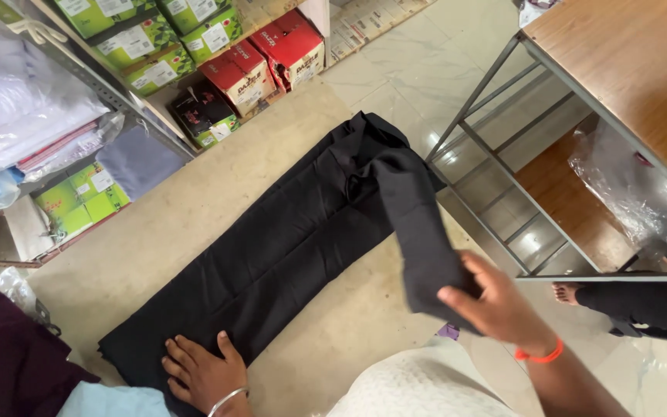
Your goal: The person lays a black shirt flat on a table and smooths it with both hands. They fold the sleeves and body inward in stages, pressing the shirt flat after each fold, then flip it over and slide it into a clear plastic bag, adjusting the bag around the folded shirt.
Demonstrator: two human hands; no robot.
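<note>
Green boxes (144, 42) sit in a row on the shelf at the top left, each with a white label. Next to them on the floor are two red boxes (268, 58), also with white labels, and one black box (204, 114). More small green boxes (79, 202) sit low down on the left. Clear plastic bags (9, 100) fill the shelf above them.

A long black cloth (272, 255) lies flat on a tan mat (156, 239) on the floor. It looks smooth and dark. The left hand (204, 374) is spread flat, pressing down on its near end. The right hand (496, 305) is pinched shut on the far end, which is lifted up and folded back. A bench (627, 69) with a brown top stands at the right.
</note>
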